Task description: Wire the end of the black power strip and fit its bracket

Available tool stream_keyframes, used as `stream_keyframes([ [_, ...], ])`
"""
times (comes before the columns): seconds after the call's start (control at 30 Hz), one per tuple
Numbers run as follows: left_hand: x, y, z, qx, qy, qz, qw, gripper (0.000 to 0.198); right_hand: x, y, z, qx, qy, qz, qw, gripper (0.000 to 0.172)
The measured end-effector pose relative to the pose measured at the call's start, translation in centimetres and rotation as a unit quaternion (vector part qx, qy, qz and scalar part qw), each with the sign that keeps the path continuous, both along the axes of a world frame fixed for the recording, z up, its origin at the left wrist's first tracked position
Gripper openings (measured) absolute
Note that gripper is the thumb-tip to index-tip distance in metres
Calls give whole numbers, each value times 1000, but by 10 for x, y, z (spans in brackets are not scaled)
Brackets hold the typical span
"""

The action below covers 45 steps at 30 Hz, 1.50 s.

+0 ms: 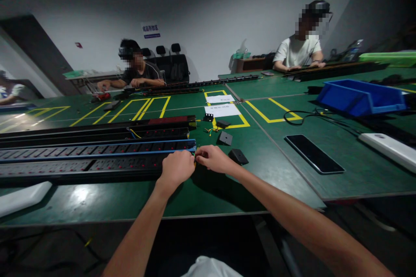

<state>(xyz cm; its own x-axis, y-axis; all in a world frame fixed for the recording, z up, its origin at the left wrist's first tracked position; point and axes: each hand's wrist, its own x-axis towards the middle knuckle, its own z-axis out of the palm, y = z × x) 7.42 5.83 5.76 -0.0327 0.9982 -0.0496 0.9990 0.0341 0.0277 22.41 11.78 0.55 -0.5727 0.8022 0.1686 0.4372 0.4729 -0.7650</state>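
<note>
Long black power strips [123,164] with rows of sockets lie side by side on the green table. Around the right end of the nearest strip my left hand [178,166] is closed, its fingertips partly hidden. My right hand [212,159] meets it there in a pinch; a bit of yellow and green shows between the hands, but what the right fingers hold is too small to make out. A strip with blue edges [97,149] lies just behind. Black end caps [225,138] sit beyond my right hand, and another black cap [238,156] rests to its right.
To the right are a phone [314,153], a white power bank [390,149] with a black cable, and a blue bin [360,97]. White paper labels [222,110] lie within yellow tape. A white object [26,199] is at front left. Co-workers sit across the table.
</note>
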Motion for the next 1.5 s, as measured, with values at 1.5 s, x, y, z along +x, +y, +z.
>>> stream_keyframes([
  [1.5,-6,-33,-50,320,-53,-72,943,14,3,5,-3,21,57,-41,997,18],
])
